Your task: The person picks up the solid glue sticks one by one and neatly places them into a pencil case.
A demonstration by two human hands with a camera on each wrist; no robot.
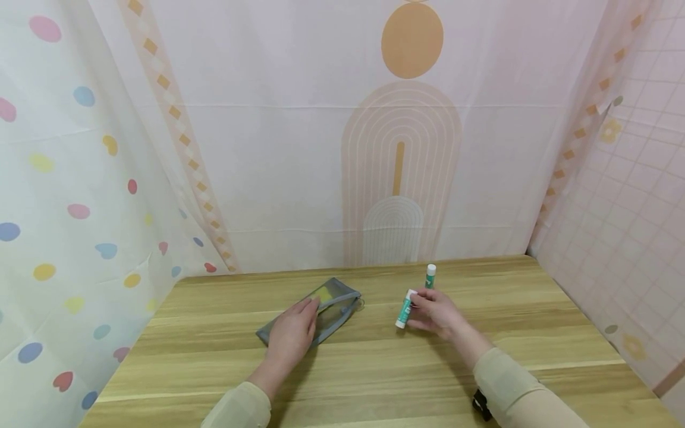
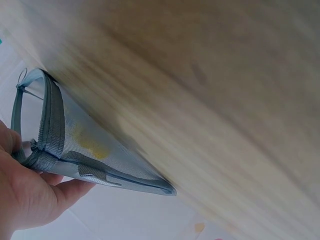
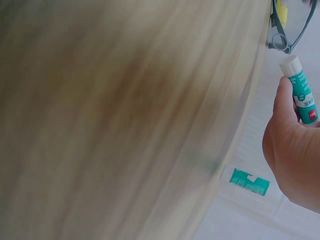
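Note:
A grey mesh zipper pouch lies on the left half of the table, its mouth gaping toward the right. My left hand grips the pouch by its edge; the left wrist view shows the fingers at the zipper opening. Something yellow shows through the mesh. To the right of the pouch, my right hand holds a green glue stick with white ends, tilted and apart from the pouch. Just behind that hand a second green glue stick stands upright, its lower part hidden.
The wooden table reaches back to a patterned curtain. Curtains also hang along the left and right sides. A small black object shows beside the right sleeve near the front edge; its kind cannot be made out.

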